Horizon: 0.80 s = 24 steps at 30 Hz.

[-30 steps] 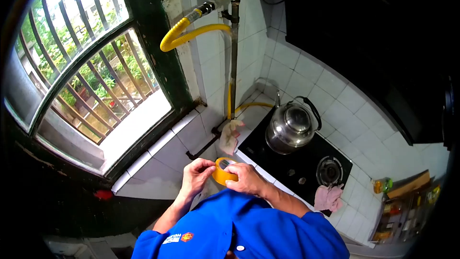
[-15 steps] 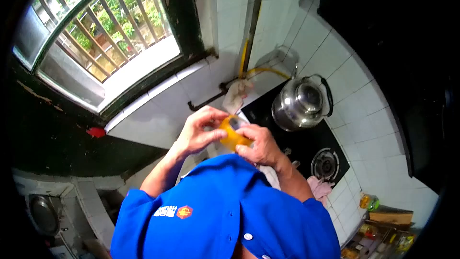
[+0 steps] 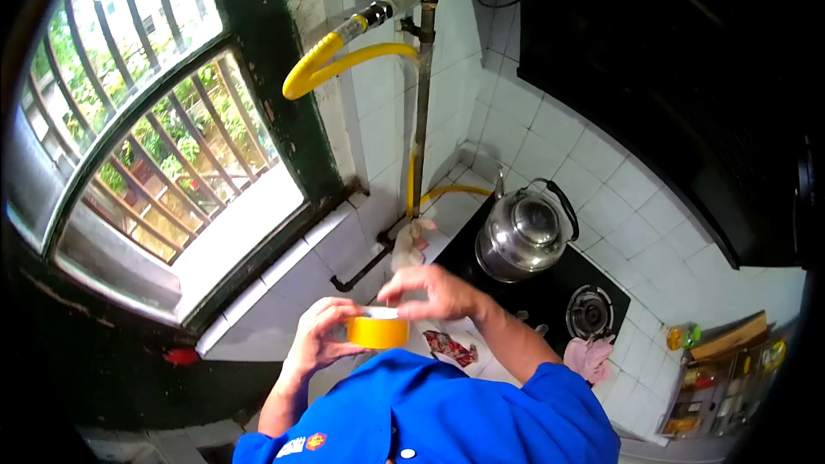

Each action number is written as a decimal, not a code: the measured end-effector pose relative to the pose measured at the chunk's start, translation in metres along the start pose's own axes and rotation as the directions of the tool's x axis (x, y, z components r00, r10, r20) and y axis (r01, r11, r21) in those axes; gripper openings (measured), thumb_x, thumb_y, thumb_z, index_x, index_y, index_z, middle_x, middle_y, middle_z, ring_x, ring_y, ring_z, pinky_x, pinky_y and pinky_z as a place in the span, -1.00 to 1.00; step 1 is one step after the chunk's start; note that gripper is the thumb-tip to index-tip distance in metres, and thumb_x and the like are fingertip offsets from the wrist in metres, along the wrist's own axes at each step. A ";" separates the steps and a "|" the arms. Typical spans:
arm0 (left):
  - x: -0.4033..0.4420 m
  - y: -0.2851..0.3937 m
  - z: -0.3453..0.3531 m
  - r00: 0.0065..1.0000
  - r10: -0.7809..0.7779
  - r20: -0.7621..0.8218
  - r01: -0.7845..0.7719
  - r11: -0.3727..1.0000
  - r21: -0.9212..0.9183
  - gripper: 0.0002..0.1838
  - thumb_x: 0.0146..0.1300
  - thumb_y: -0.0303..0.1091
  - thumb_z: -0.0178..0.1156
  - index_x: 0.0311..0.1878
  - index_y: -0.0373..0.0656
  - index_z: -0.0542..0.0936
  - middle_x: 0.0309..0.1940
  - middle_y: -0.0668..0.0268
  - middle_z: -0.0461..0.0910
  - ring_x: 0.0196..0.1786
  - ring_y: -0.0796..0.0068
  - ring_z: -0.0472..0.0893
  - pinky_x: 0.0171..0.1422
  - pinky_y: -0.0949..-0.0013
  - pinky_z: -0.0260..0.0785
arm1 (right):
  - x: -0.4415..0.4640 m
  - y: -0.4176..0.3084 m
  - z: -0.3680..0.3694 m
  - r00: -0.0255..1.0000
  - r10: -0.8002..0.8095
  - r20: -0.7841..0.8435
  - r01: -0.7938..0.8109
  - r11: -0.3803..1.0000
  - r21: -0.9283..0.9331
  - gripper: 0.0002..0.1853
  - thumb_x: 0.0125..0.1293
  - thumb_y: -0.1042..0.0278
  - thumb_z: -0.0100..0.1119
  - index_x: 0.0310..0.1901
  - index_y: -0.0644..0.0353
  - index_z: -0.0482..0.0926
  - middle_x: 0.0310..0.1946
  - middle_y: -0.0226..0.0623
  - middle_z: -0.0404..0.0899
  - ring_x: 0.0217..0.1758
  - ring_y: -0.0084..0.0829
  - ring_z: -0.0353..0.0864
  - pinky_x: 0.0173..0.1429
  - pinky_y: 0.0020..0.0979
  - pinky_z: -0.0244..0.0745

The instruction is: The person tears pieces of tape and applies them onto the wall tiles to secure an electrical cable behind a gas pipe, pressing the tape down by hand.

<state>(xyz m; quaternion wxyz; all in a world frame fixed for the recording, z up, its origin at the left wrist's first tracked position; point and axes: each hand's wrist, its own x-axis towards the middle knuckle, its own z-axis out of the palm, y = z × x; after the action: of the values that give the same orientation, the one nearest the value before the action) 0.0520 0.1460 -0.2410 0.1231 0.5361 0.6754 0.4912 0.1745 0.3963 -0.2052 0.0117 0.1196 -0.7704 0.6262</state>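
1. One yellow tape roll [image 3: 378, 332] is in front of your blue shirt [image 3: 464, 408], gripped at its side by your left hand [image 3: 320, 337].
2. Your right hand [image 3: 443, 292] is at the upper rim, fingers loosely bent; you cannot tell whether they pinch the tape. The left hand seems to carry the roll, leaving the right fingers free to work that edge.
3. Beyond your right hand, a steel kettle [image 3: 518, 236] sits on the black stove [image 3: 550, 294], near a pink cloth [image 3: 589, 359].
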 end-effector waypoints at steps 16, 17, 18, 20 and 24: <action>0.038 -0.023 0.000 0.891 -0.374 -0.256 0.396 0.917 0.038 -0.41 -0.22 -0.21 0.69 -0.11 -0.26 0.65 -0.14 0.20 0.64 -0.09 0.37 0.71 -0.09 0.34 0.65 | 0.225 0.011 -0.413 0.047 -0.102 -0.994 0.591 0.805 -0.055 -0.93 0.37 0.48 0.22 -0.26 0.29 0.57 -0.40 -0.29 0.57 -0.42 -0.49 0.52 -0.32 -0.47 0.46; 0.040 -0.025 0.003 0.879 -0.390 -0.274 0.413 0.910 0.028 -0.41 -0.22 -0.20 0.69 -0.13 -0.25 0.65 -0.14 0.21 0.64 -0.11 0.37 0.70 -0.13 0.34 0.65 | 0.230 0.006 -0.422 -0.014 -0.062 -0.998 0.542 0.839 -0.060 -0.93 0.36 0.50 0.21 -0.28 0.30 0.59 -0.40 -0.27 0.59 -0.45 -0.48 0.52 -0.32 -0.48 0.46; 0.043 -0.028 0.005 0.876 -0.393 -0.279 0.417 0.908 0.030 -0.41 -0.22 -0.20 0.69 -0.13 -0.25 0.65 -0.14 0.21 0.64 -0.11 0.37 0.70 -0.13 0.34 0.65 | 0.235 0.006 -0.430 -0.008 -0.059 -0.998 0.544 0.837 -0.054 -0.93 0.36 0.50 0.21 -0.28 0.30 0.59 -0.40 -0.27 0.59 -0.45 -0.48 0.52 -0.32 -0.48 0.46; 0.048 -0.030 0.008 0.859 -0.416 -0.298 0.457 0.886 0.080 -0.43 -0.22 -0.20 0.69 -0.14 -0.23 0.65 -0.14 0.21 0.64 -0.15 0.39 0.70 -0.17 0.35 0.64 | 0.243 0.006 -0.443 -0.080 -0.092 -0.993 0.632 0.765 -0.122 -0.90 0.33 0.50 0.24 -0.31 0.35 0.60 -0.41 -0.24 0.61 -0.47 -0.48 0.52 -0.32 -0.48 0.47; 0.060 -0.031 0.014 0.810 -0.505 -0.300 0.529 0.849 -0.001 -0.40 -0.26 -0.33 0.69 -0.07 -0.22 0.65 -0.09 0.23 0.60 -0.04 0.41 0.67 -0.04 0.32 0.67 | 0.238 -0.016 -0.454 -0.008 -0.025 -1.000 0.493 0.870 -0.025 -0.92 0.27 0.52 0.22 -0.31 0.36 0.59 -0.45 -0.25 0.57 -0.45 -0.46 0.52 -0.34 -0.48 0.44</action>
<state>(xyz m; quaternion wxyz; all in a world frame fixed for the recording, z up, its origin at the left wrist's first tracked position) 0.0195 0.2055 -0.2510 0.1299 0.2594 0.8259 0.4835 -0.1135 0.7917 -0.0518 0.6332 -0.1990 -0.3886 0.6391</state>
